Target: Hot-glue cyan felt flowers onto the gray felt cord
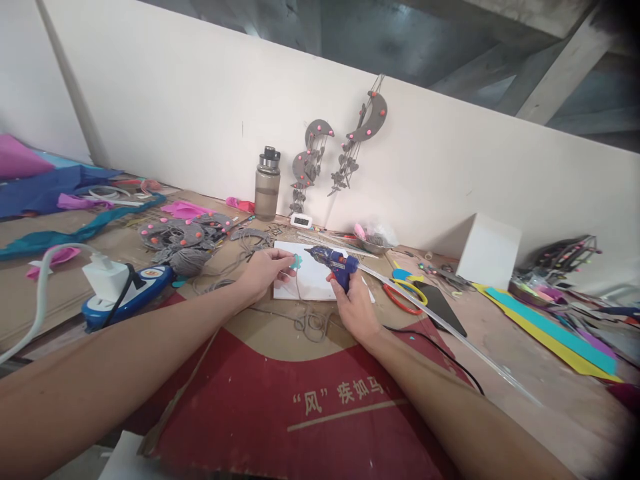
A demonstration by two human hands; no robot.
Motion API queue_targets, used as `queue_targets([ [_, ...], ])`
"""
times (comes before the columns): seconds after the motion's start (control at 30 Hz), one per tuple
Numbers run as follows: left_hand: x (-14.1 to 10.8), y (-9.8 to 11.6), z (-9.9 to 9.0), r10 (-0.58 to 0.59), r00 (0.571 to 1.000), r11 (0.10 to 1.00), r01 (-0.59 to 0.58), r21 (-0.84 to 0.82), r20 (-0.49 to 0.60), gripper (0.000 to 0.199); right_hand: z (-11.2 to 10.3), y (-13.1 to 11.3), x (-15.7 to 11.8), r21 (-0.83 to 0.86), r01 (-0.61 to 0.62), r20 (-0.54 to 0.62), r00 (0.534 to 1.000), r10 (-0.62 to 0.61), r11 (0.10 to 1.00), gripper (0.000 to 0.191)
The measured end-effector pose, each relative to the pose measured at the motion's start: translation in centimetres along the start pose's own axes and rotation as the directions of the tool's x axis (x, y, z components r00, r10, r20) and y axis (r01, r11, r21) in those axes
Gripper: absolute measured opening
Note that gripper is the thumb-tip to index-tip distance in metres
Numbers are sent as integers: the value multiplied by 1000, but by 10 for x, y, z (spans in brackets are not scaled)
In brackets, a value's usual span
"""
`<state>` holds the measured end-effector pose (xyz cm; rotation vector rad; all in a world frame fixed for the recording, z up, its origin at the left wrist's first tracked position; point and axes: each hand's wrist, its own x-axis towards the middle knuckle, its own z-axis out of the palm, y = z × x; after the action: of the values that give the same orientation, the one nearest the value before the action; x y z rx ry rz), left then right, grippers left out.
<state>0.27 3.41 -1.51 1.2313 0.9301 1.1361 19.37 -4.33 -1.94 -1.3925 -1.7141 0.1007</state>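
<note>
My left hand pinches a small teal flower-shaped cutout between thumb and fingertips. Grey yarn trails below it and curls over the cardboard. In my right hand is a blue hot glue gun, its dark nozzle pointing left at the cutout with a small gap between them. A long clear glue stick juts out of the gun's back. Beneath both hands lies a white sheet on the cardboard.
Scissors and a dark flat device lie right of the sheet. A power strip with a white plug sits at left, near grey yarn pieces. A bottle stands by the wall, beside hanging moon ornaments.
</note>
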Motion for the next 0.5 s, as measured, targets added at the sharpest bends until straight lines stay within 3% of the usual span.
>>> queue_targets([
  [0.27,5,-4,-2,79,996,994,-82,-67,-44,26,2,-2,-1,1,34,45,998,-34,999,28],
  [0.5,6,-6,-3,99,995,993,-100,-67,-12,27,3,0,-2,-34,68,47,997,-66,997,33],
])
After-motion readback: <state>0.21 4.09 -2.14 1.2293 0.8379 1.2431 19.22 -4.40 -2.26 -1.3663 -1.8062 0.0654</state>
